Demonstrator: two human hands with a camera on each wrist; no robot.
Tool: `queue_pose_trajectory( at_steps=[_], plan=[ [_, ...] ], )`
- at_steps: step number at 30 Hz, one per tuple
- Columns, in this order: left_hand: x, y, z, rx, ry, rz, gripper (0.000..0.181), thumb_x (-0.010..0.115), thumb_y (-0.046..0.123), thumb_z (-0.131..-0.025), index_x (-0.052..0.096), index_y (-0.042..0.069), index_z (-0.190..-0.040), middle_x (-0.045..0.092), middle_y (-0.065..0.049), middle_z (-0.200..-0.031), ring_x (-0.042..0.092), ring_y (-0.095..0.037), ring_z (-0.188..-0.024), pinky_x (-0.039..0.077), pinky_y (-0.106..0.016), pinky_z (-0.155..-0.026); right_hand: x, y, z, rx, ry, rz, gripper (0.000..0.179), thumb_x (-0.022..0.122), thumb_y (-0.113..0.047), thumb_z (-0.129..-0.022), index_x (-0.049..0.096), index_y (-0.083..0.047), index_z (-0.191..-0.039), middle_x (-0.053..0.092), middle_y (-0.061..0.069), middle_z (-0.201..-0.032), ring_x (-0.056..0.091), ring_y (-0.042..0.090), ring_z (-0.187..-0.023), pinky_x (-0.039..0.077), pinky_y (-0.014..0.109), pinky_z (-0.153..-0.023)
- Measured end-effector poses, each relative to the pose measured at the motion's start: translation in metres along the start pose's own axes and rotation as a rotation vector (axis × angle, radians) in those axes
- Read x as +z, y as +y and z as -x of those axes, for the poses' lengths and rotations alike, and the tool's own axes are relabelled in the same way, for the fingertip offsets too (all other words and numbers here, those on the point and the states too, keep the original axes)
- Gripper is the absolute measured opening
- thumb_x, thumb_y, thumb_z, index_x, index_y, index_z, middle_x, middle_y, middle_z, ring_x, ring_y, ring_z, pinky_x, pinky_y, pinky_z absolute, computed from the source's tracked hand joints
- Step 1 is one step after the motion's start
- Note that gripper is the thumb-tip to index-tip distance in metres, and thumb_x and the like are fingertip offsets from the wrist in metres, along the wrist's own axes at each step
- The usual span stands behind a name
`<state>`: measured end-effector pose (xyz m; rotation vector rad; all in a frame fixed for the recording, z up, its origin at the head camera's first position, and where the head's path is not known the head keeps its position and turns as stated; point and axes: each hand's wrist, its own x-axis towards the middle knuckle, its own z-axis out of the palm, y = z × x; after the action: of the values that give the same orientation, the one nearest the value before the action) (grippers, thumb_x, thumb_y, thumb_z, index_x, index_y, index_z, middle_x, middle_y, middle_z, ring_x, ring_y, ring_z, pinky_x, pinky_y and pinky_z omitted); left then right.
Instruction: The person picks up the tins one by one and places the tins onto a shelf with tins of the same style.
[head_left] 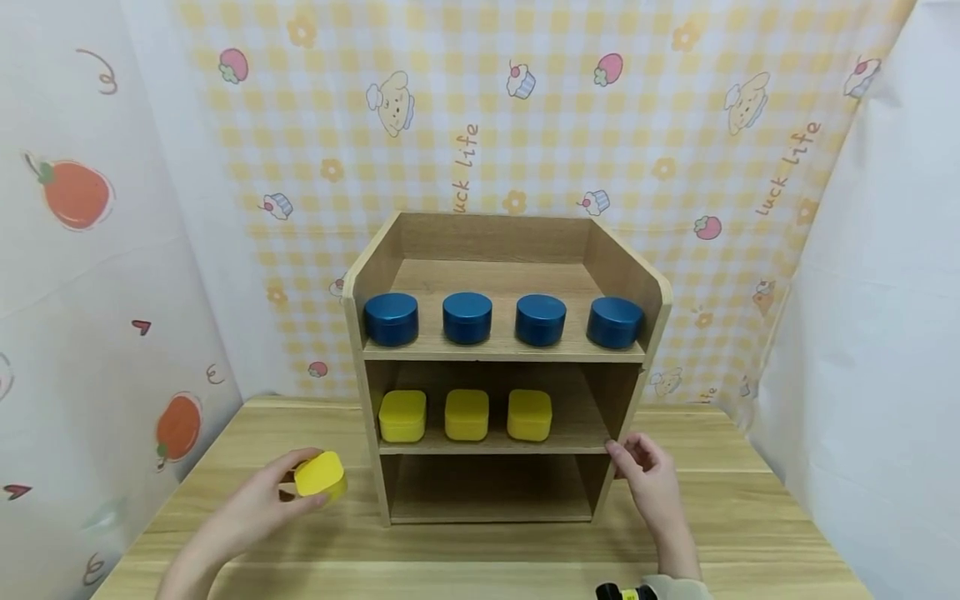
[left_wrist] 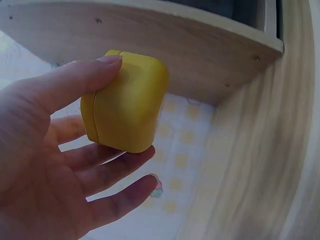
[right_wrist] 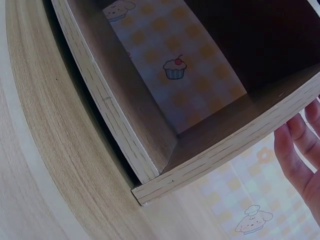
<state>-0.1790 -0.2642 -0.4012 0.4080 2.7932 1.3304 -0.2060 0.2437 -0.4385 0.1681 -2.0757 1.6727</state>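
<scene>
My left hand (head_left: 262, 500) holds a yellow rounded-square tin (head_left: 320, 475) just left of the wooden shelf, above the table. The left wrist view shows the thumb on one side of this tin (left_wrist: 131, 100) and fingers on the other, with the lid seam facing the palm. At the shelf's (head_left: 498, 448) right side panel, my right hand (head_left: 651, 483) grips the front edge level with the middle board. In the right wrist view, its fingers (right_wrist: 290, 155) lie against the panel's outer face, and the thumb is out of frame.
Three yellow tins (head_left: 467, 415) stand in a row on the middle board. Several round blue tins (head_left: 467, 317) line the top board. The shelf stands on a wood-grain table (head_left: 720, 517), with patterned cloth (head_left: 510, 117) behind and at the sides. A black object (head_left: 626, 592) shows by the right sleeve.
</scene>
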Motion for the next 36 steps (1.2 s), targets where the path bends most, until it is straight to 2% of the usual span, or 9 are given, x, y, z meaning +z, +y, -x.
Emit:
queue_pose_trajectory(
  at_steps=[5, 11, 15, 19, 28, 31, 36],
  plan=[
    [0.002, 0.014, 0.001, 0.013, -0.046, 0.01, 0.069, 0.078, 0.03, -0.084, 0.046, -0.003, -0.136, 0.057, -0.015, -0.12, 0.059, -0.024, -0.095, 0.054, -0.027, -0.074, 0.0, 0.002, 0.0, 0.014, -0.002, 0.002, 0.015, 0.065, -0.008, -0.094, 0.055, -0.004, -0.083, 0.052, 0.021, -0.067, 0.056, 0.029, -0.062, 0.054, 0.034, -0.059],
    [0.011, 0.031, 0.001, 0.038, -0.079, 0.02, 0.07, 0.077, 0.033, -0.084, 0.046, -0.002, -0.136, 0.058, -0.013, -0.117, 0.06, -0.023, -0.09, 0.053, -0.027, -0.073, -0.002, 0.0, 0.001, 0.012, 0.002, 0.004, 0.016, 0.065, -0.008, -0.094, 0.055, -0.003, -0.083, 0.052, 0.014, -0.065, 0.056, 0.026, -0.062, 0.053, 0.033, -0.06],
    [0.015, 0.04, 0.003, 0.061, -0.084, 0.006, 0.069, 0.078, 0.035, -0.084, 0.048, -0.001, -0.135, 0.059, -0.01, -0.114, 0.059, -0.024, -0.09, 0.053, -0.028, -0.074, -0.001, 0.0, 0.0, 0.003, 0.003, -0.004, 0.014, 0.064, -0.006, -0.094, 0.055, -0.001, -0.085, 0.052, 0.008, -0.065, 0.057, 0.018, -0.062, 0.053, 0.03, -0.059],
    [0.018, 0.047, 0.006, 0.088, -0.083, -0.02, 0.066, 0.078, 0.037, -0.083, 0.05, 0.002, -0.133, 0.06, -0.007, -0.112, 0.059, -0.021, -0.089, 0.053, -0.028, -0.074, -0.001, 0.001, 0.0, -0.005, -0.002, -0.001, 0.012, 0.064, -0.004, -0.094, 0.056, -0.001, -0.085, 0.052, 0.005, -0.065, 0.057, 0.017, -0.061, 0.053, 0.029, -0.058],
    [0.024, 0.064, 0.007, 0.144, -0.063, -0.09, 0.064, 0.078, 0.041, -0.081, 0.054, 0.007, -0.13, 0.06, -0.001, -0.115, 0.058, -0.015, -0.092, 0.053, -0.03, -0.078, 0.001, -0.004, -0.002, 0.002, 0.016, -0.016, 0.012, 0.066, -0.005, -0.093, 0.057, 0.0, -0.086, 0.054, 0.009, -0.066, 0.057, 0.02, -0.061, 0.054, 0.032, -0.059],
    [0.029, 0.07, 0.008, 0.153, -0.08, -0.091, 0.065, 0.078, 0.043, -0.081, 0.054, 0.007, -0.13, 0.06, -0.001, -0.116, 0.058, -0.015, -0.091, 0.053, -0.028, -0.076, 0.001, -0.004, -0.003, 0.001, 0.009, -0.019, 0.012, 0.065, -0.005, -0.093, 0.057, -0.001, -0.086, 0.054, 0.01, -0.065, 0.057, 0.019, -0.061, 0.054, 0.031, -0.059],
    [0.042, 0.079, 0.008, 0.21, -0.106, -0.117, 0.067, 0.076, 0.046, -0.082, 0.054, 0.007, -0.132, 0.06, -0.001, -0.119, 0.057, -0.011, -0.091, 0.053, -0.028, -0.075, 0.0, -0.001, 0.0, -0.013, -0.004, -0.026, 0.013, 0.065, -0.003, -0.093, 0.056, -0.001, -0.083, 0.052, 0.009, -0.063, 0.055, 0.017, -0.06, 0.053, 0.029, -0.058]
  ],
)
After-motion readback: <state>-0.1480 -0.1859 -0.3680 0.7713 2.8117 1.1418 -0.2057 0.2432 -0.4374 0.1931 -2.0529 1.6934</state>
